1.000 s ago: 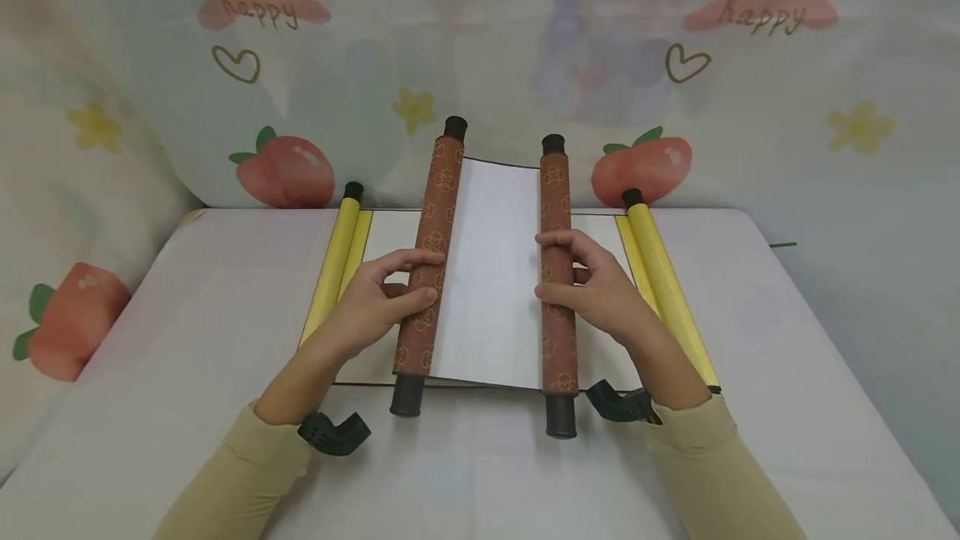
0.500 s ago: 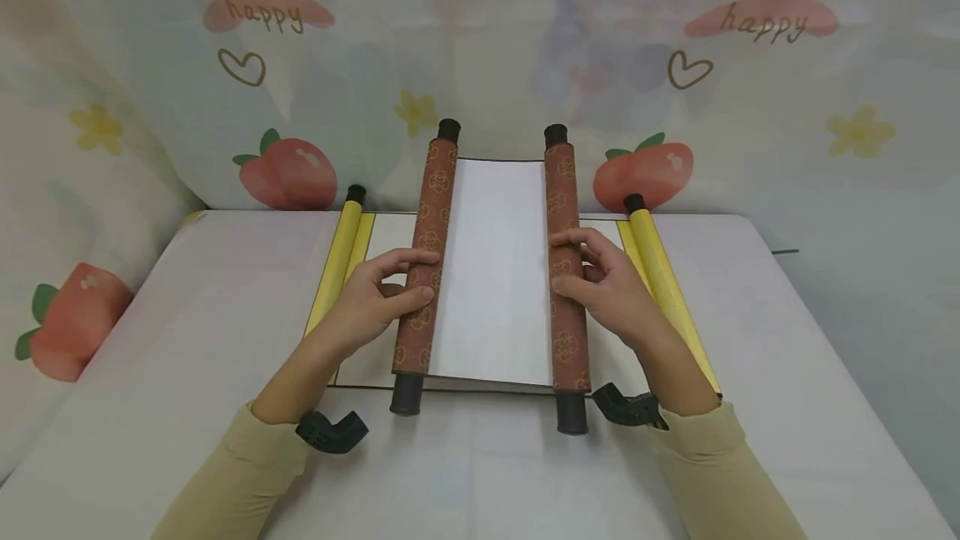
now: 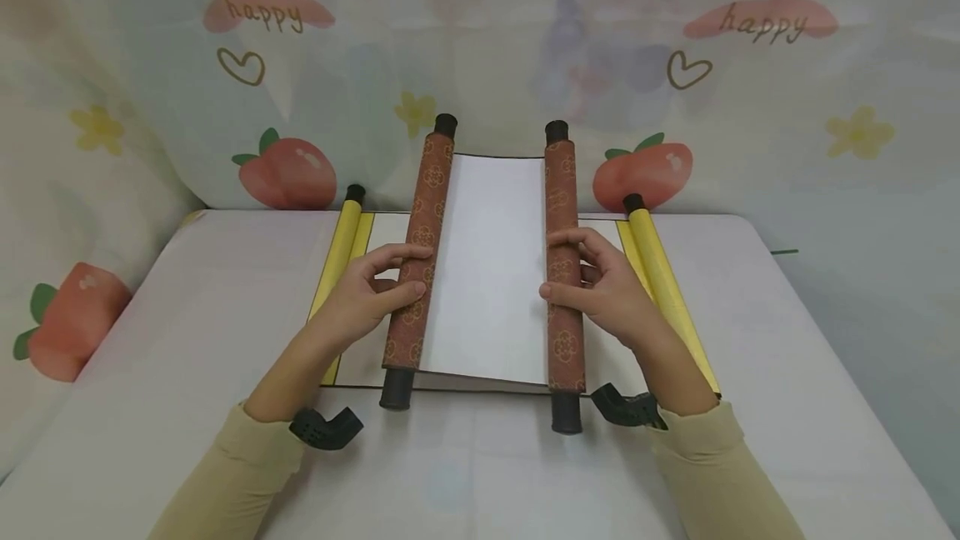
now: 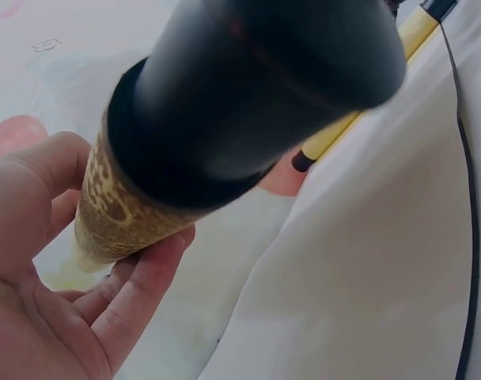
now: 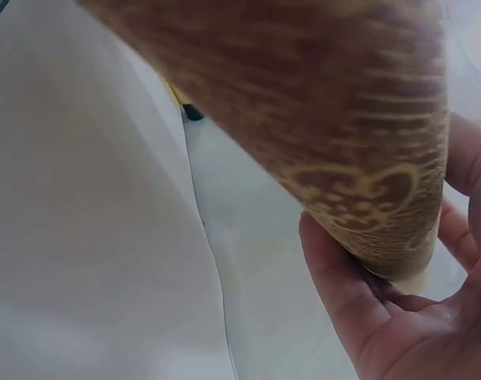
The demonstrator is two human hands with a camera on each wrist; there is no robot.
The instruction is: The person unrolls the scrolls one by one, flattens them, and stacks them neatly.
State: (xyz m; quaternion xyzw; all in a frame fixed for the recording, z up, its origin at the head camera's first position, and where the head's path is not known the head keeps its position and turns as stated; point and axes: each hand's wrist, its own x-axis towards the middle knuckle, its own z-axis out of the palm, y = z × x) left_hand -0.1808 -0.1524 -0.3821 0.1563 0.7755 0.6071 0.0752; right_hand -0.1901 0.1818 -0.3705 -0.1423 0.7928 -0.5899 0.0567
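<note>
A red-brown scroll with gold flower patterns and black end knobs is partly unrolled, its blank white paper [image 3: 491, 273] stretched between two rolls. My left hand [image 3: 367, 290] grips the left roll [image 3: 422, 232], thumb and fingers curled round its middle. The right roll [image 3: 561, 198] is held the same way by my right hand [image 3: 600, 282]. Both rolls stand raised over a second scroll lying beneath. In the left wrist view the black knob [image 4: 256, 87] fills the upper middle, close to the camera. The right wrist view shows fingers [image 5: 343, 277] against the patterned cloth.
The second scroll lies open on the white table [image 3: 757, 340], with a yellow left roll [image 3: 337, 252] and a yellow right roll [image 3: 667, 282], both black-tipped. Its middle is covered by the raised scroll. A fruit-printed cloth [image 3: 480, 48] hangs behind the table.
Both hands keep hold of the red-brown rolls. The left roll has shifted left, and the right roll has moved slightly right, so more white paper shows between them.
</note>
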